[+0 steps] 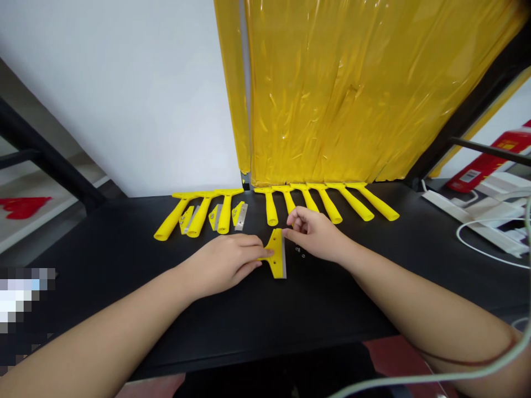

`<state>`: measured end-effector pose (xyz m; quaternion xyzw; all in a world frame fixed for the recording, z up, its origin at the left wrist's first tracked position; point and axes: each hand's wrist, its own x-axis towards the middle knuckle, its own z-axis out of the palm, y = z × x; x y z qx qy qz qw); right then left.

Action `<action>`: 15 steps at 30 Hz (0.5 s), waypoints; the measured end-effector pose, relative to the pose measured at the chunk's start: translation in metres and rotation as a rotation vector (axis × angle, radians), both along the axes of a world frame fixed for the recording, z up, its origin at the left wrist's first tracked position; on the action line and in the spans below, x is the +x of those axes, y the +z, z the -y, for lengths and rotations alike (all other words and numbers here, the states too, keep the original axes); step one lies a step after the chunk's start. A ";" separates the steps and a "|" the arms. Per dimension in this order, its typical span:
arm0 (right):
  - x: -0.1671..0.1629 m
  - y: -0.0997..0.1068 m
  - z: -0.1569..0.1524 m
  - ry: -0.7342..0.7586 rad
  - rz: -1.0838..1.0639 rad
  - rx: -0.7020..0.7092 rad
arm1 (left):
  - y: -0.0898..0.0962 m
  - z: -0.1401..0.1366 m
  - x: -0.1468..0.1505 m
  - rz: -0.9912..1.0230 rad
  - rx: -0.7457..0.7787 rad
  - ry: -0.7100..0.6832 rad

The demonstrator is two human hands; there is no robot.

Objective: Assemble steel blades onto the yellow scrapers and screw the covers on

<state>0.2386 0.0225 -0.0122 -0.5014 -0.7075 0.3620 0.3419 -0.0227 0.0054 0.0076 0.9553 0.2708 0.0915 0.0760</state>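
Observation:
My left hand is closed round the handle of a yellow scraper, which lies on the black table with its head to the right. A thin metal blade runs along the head's right edge, and two holes show in the yellow plastic. My right hand is at the far end of the blade. Its thumb tip appears to touch the blade's corner, while the other fingers are half curled, apart from the thumb. Small metal fasteners lie on the table just below this hand.
Several yellow scraper handles stand in a row along the back of the black table. Among the left ones lie yellow plates with blades. Yellow plastic sheeting and a white panel rise behind. White cables hang at right.

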 end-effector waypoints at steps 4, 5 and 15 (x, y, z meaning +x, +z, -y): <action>0.000 0.000 -0.002 0.037 -0.113 -0.222 | 0.000 0.000 -0.001 0.003 0.036 -0.004; -0.001 0.000 -0.001 0.053 -0.140 -0.274 | -0.001 0.000 -0.001 0.008 0.046 -0.007; -0.006 -0.005 0.002 0.269 -0.417 -0.427 | -0.001 0.000 -0.001 0.090 0.273 -0.079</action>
